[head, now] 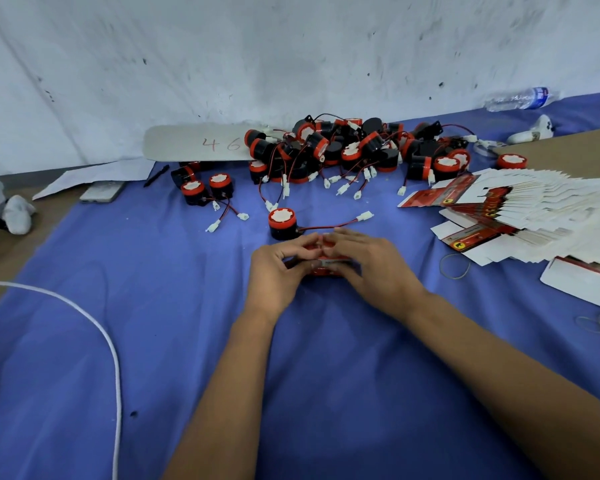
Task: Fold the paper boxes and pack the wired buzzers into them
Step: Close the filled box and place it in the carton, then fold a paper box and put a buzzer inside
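A small red and white paper box point(326, 265) lies on the blue cloth point(153, 323) at the middle, mostly hidden by both hands. My left hand point(278, 271) grips its left side, fingers curled over the top. My right hand point(371, 263) covers its right side, fingertips meeting the left ones on top. Just beyond the hands stands a single black and red wired buzzer point(282, 224), its red wire and white plug trailing right. A big heap of buzzers point(354, 150) lies further back. Flat box blanks point(520, 213) are fanned out at the right.
A white cord point(111, 341) curves across the cloth at the left. A phone point(103, 191) and a pen point(156, 175) lie at the back left by a board marked 46 point(201, 143). A water bottle point(520, 98) lies back right. Rubber bands point(455, 266) lie near the blanks.
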The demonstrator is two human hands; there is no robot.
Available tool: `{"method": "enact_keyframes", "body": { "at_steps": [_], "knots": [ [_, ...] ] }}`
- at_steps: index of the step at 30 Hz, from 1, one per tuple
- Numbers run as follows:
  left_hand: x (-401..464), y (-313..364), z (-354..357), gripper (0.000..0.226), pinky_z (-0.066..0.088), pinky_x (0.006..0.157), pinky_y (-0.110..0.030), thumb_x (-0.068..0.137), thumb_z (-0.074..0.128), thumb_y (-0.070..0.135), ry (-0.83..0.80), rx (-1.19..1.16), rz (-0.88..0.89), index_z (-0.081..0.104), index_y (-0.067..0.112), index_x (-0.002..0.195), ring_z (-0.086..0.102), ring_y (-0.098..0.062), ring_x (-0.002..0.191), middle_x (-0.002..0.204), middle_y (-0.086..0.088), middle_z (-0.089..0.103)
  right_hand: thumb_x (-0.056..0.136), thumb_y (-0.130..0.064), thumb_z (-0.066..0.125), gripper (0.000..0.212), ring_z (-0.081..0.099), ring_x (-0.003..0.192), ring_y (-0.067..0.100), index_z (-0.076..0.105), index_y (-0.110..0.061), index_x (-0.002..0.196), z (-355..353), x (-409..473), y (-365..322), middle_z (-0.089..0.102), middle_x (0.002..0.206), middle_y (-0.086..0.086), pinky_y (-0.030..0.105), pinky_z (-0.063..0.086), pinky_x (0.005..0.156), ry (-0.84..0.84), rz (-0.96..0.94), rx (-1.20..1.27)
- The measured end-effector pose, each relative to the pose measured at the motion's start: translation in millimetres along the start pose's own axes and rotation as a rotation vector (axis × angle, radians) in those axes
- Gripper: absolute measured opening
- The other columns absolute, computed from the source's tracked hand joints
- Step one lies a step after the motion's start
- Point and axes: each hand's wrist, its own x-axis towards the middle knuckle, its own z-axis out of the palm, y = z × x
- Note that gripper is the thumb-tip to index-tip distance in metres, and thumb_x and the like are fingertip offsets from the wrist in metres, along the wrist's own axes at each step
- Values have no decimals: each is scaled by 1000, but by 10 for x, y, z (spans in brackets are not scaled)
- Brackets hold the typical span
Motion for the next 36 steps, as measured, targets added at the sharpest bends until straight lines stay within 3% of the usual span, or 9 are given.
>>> {"method": "enact_keyframes", "body": {
  "at_steps": [4, 8, 13, 20, 24, 28, 31, 33, 36],
  "knots": [
    [-49, 54, 53, 31, 57, 91, -21, 85, 69, -17, 26, 3, -15, 79, 9, 98, 72, -13, 110, 117, -3, 74, 90, -16, 74, 28, 58, 123, 31, 74, -14, 117, -104, -87, -58, 67, 129, 8, 38, 46, 105, -68, 55, 15],
    [-116, 138, 145, 46, 54, 80, -8, 84, 72, -15, 38, 167, 47, 77, 30, 93, 72, 3, 89, 103, -1, 77, 94, -25, 68, 34, 55, 111, 26, 65, -16, 126, -201, -47, -234, 65, 123, 8, 37, 33, 103, -127, 108, -16],
    [67, 774, 861, 51, 49, 75, -2, 84, 70, -16, 25, 142, 170, 73, 34, 90, 68, 14, 84, 103, 5, 75, 92, -17, 72, 13, 58, 79, 29, 71, -5, 98, -1219, -243, -89, 70, 88, 11, 37, 34, 78, 48, 224, 6],
    [227, 2523, 3244, 16, 59, 84, -28, 85, 78, 13, -234, -141, 581, 83, 18, 99, 75, -5, 88, 95, 7, 80, 88, -33, 77, 16, 51, 70, 3, 77, -19, 95, -3825, -1386, 188, 69, 81, -7, 13, 35, 62, 355, 622, -375],
    [-274, 3279, 4625, 16, 57, 92, -37, 89, 78, 17, -657, -116, 663, 81, 12, 104, 74, -18, 97, 101, -5, 80, 80, -42, 80, 20, 63, 81, 9, 72, -26, 89, -4955, -2506, 208, 71, 86, -7, 22, 45, 64, 410, 1017, -546],
    [-749, 3439, 5454, 23, 49, 83, -31, 96, 71, 33, -1060, 264, 785, 77, 17, 111, 67, -20, 100, 108, -4, 75, 87, -34, 78, 13, 64, 81, 18, 69, -25, 83, -5326, -3404, 541, 72, 95, 4, 30, 48, 65, -86, 1557, -550],
    [-843, 3317, 5747, 33, 41, 66, -32, 102, 60, 36, -1110, 478, 790, 68, 19, 74, 60, -22, 80, 80, 0, 65, 99, -18, 59, 16, 68, 90, 28, 70, -15, 111, -5126, -3707, 907, 70, 114, 14, 39, 59, 80, -443, 1762, -293],
    [-830, 3256, 5809, 43, 34, 64, -31, 103, 56, 34, -1027, 510, 771, 56, 19, 63, 49, -16, 65, 66, 4, 52, 102, -29, 54, 26, 68, 98, 27, 67, -15, 120, -4998, -3692, 1040, 69, 118, 10, 42, 54, 96, -459, 1856, -221],
    [-832, 3219, 5787, 45, 33, 60, -31, 101, 58, 31, -963, 431, 777, 52, 21, 57, 46, -11, 58, 60, 6, 48, 102, -40, 52, 32, 69, 92, 24, 68, -13, 109, -4956, -3626, 1106, 72, 103, 7, 37, 52, 95, -399, 1932, -113]
  ]
}}
